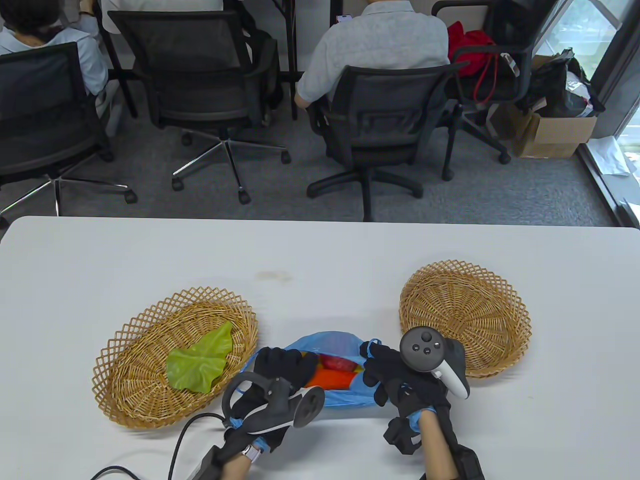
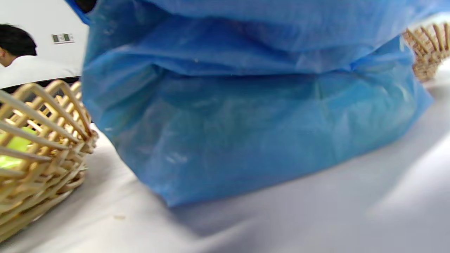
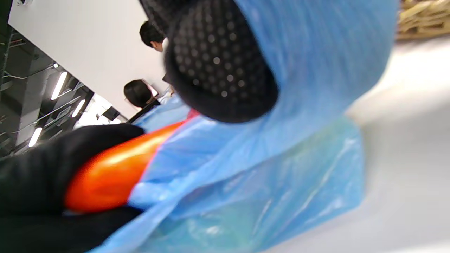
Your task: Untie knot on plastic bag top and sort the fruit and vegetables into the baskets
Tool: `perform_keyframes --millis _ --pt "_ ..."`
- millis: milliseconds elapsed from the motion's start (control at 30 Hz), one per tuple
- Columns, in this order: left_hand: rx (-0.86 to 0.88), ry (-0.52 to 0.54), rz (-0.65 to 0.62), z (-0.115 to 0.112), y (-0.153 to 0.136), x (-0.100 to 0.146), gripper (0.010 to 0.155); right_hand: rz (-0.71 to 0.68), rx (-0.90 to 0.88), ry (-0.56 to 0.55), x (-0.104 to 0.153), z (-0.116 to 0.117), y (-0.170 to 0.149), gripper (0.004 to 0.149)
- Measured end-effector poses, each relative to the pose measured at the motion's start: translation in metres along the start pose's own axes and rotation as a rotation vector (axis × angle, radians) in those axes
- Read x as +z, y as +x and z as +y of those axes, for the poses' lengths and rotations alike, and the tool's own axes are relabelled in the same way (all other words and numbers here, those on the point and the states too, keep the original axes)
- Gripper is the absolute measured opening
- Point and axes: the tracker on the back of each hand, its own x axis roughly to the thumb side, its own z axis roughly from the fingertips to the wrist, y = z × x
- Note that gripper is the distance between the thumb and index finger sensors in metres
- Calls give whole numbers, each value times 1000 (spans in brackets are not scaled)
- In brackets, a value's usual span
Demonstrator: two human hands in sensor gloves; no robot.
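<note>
Blue plastic bag [image 1: 345, 395] near surface's front edge between both baskets, already open, left hand [image 1: 280, 372] curled round the orange vegetable [image 1: 332, 378] inside, right hand [image 1: 385, 372] pinching the rim; film looks thin, floppy, slippery, so hold the rim.

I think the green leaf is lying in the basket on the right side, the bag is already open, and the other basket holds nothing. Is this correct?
Not quite. The green leaf lies in the left basket, not the right one; the table view shows it. The blue bag is indeed open between the baskets, and it is the right basket that holds nothing.
</note>
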Motion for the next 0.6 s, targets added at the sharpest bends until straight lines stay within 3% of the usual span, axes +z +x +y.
perform_keyframes --millis 333,600 --pt "105 163 63 20 -19 8 73 155 -78 -183 6 -10 -18 45" --pt "671 290 35 31 -52 16 74 176 -97 -179 5 -9 -26 46"
